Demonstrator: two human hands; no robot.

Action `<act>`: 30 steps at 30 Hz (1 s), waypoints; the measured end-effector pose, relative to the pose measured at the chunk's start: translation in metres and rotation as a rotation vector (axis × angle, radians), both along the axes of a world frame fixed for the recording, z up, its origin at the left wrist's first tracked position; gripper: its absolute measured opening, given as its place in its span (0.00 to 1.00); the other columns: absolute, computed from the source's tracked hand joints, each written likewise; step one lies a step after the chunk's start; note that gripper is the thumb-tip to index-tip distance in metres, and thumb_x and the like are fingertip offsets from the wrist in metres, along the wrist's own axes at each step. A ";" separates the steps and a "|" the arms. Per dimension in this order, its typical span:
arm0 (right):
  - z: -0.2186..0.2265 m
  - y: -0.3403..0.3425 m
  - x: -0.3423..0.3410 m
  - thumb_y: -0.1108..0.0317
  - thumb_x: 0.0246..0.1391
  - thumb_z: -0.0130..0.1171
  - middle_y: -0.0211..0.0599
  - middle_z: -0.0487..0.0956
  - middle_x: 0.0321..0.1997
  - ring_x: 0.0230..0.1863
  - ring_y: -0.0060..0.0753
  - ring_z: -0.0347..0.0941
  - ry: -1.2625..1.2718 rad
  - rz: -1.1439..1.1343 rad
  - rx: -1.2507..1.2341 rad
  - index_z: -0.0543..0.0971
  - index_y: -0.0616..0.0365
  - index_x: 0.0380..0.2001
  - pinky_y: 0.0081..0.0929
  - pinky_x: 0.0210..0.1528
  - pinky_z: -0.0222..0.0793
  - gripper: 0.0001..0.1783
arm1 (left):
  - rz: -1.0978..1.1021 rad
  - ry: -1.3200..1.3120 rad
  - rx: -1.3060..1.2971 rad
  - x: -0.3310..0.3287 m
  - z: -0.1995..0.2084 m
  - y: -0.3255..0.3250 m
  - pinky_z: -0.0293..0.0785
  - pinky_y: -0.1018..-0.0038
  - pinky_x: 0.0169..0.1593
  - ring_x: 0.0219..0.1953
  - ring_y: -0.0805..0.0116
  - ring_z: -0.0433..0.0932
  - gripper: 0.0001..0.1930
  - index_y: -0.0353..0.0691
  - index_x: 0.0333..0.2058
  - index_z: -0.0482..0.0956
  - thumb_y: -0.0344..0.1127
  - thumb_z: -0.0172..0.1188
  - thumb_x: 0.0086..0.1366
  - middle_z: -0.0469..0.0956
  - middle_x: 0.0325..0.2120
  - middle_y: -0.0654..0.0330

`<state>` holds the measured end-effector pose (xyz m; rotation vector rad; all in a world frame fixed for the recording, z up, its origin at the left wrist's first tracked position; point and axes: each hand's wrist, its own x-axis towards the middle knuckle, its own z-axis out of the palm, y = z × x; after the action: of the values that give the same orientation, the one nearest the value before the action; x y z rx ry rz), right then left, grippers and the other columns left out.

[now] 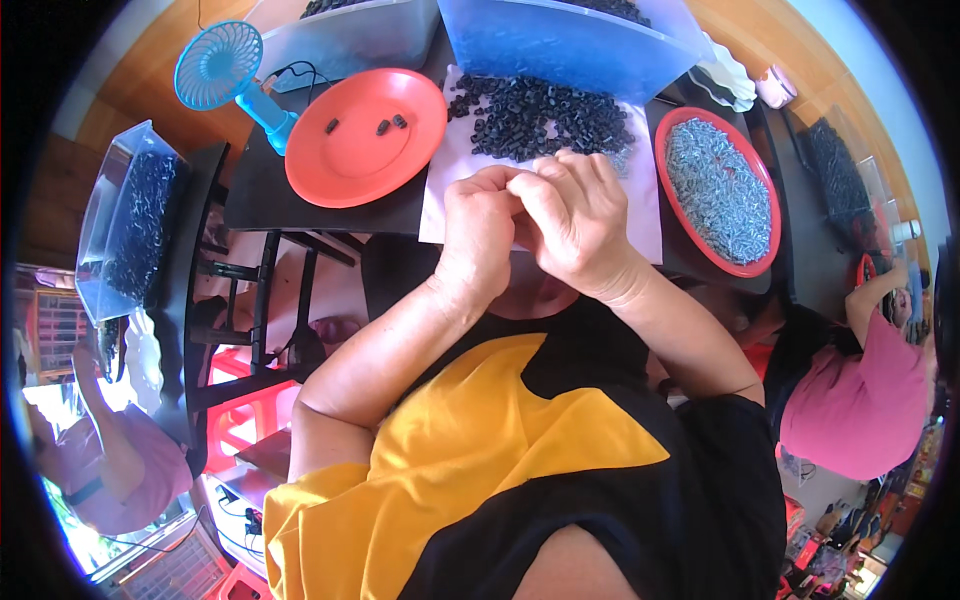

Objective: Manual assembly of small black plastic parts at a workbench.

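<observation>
Above the near edge of a pale pink cloth (645, 225), my left hand (482, 222) and my right hand (578, 222) meet with their fingertips pressed together. Both are closed in a pinch, and whatever lies between the fingers is hidden. Just beyond them a heap of small black parts (550, 115) is spread on the cloth, with a few silver pieces by its right edge. To the left sits a red plate (340, 165) with a few black parts on it. On the right a red tray (768, 205) holds many small silver screw-like pieces (718, 190).
A blue handheld fan (222, 65) stands at the back left. Two translucent bins (590, 45) (350, 40) line the table's far side. A white scalloped dish (725, 75) is at the back right. Other people (850, 400) (125, 460) sit on both sides, near bins of black parts.
</observation>
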<state>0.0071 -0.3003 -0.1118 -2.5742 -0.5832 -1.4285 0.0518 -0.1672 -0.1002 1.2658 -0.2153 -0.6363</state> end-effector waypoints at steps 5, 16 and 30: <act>-0.013 0.014 -0.002 0.68 0.38 0.61 0.36 0.72 0.31 0.31 0.39 0.71 -0.062 -0.004 0.116 0.75 0.57 0.34 0.37 0.33 0.63 0.15 | 0.154 0.165 -0.110 -0.005 -0.014 -0.006 0.73 0.76 0.34 0.30 0.73 0.76 0.11 0.28 0.37 0.81 0.20 0.50 0.60 0.80 0.29 0.57; 0.010 0.003 -0.003 0.85 0.38 0.57 0.40 0.81 0.34 0.34 0.44 0.78 0.124 0.160 0.296 0.78 0.59 0.37 0.36 0.37 0.72 0.19 | -0.103 -0.015 0.027 0.014 0.009 0.015 0.79 0.77 0.31 0.28 0.71 0.82 0.10 0.27 0.41 0.80 0.29 0.55 0.69 0.82 0.30 0.56; 0.023 -0.013 -0.002 0.88 0.46 0.53 0.38 0.80 0.27 0.27 0.33 0.80 0.435 0.270 0.690 0.77 0.60 0.33 0.26 0.31 0.73 0.13 | -0.101 -0.067 0.005 0.004 -0.005 0.011 0.76 0.79 0.25 0.25 0.65 0.83 0.09 0.29 0.40 0.77 0.31 0.54 0.71 0.83 0.28 0.51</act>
<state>0.0051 -0.3133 -0.0885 -2.0471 -0.2831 -0.7572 0.0561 -0.1567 -0.1051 1.2883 -0.3353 -0.6820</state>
